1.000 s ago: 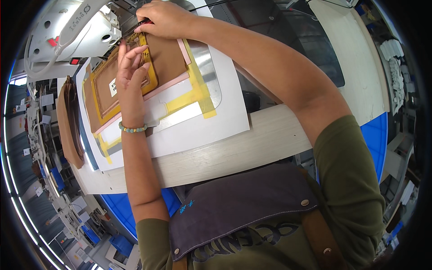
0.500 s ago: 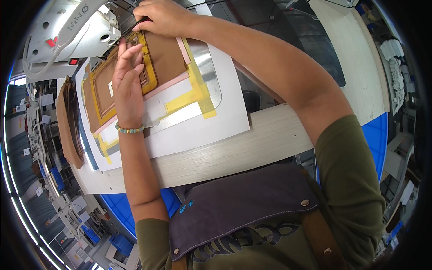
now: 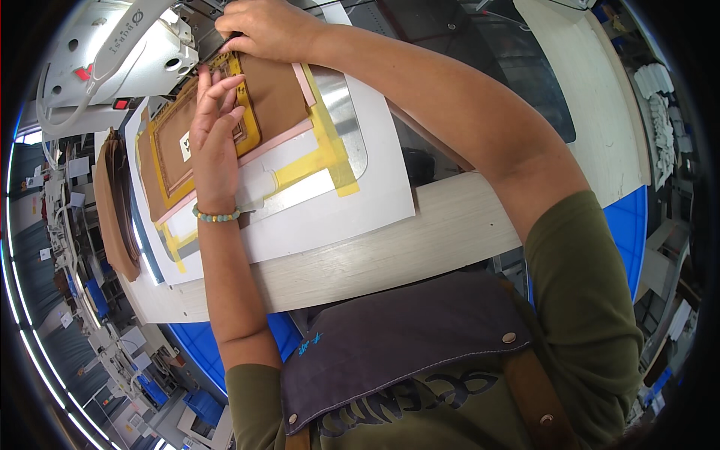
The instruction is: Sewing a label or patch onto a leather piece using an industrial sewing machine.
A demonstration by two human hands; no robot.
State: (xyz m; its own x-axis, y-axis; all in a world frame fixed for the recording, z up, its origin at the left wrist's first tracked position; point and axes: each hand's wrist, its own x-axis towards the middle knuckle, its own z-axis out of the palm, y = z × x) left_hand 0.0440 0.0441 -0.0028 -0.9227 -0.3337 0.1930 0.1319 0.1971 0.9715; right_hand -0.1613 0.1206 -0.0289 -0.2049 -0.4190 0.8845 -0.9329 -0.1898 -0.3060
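My left hand (image 3: 216, 131), with a beaded bracelet at the wrist, is over a yellow template frame (image 3: 247, 124) lying on brown material (image 3: 274, 86), its fingers loosely curled apart near the machine head. At the top, my right hand (image 3: 266, 28) is closed beside the frame's upper corner; a small dark object shows under its fingers, too hidden to name now. Pink strips and yellow tape (image 3: 330, 161) edge the brown piece, which rests on a metal plate (image 3: 352, 127) and white sheet (image 3: 375, 202). A small white label (image 3: 185, 146) shows inside the frame.
A white sewing machine (image 3: 112, 56) stands upper left. Brown cut pieces (image 3: 116, 217) lie at the left of the pale table (image 3: 450, 225). A dark glossy panel (image 3: 465, 60) is at upper right; blue bins or panels (image 3: 626, 232) sit below the table's edge.
My right hand has shifted slightly left and up, and the red-and-black item seen in it earlier is more hidden. My left hand moved slightly left, then stayed nearly still.
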